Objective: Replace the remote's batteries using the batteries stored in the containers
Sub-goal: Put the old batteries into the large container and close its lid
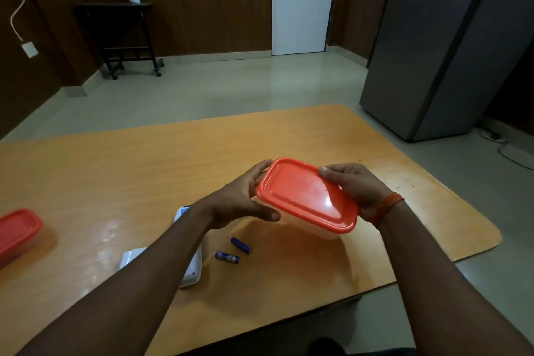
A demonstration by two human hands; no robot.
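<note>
A clear plastic container with an orange lid (303, 195) is held above the wooden table (115, 170), tilted. My left hand (242, 201) grips its left end and my right hand (357, 186) grips its right end, thumb on the lid. The lid is on. Two blue batteries (240, 245) (227, 257) lie on the table below the container. A white remote (192, 269) lies under my left forearm, mostly hidden, and its white back cover (130, 259) lies just to its left.
A second container with an orange lid (17, 233) sits at the table's left edge. Beyond the table are a tiled floor, a grey cabinet (439, 46) at the right, a dark side table (121, 35) and a white door (302, 3).
</note>
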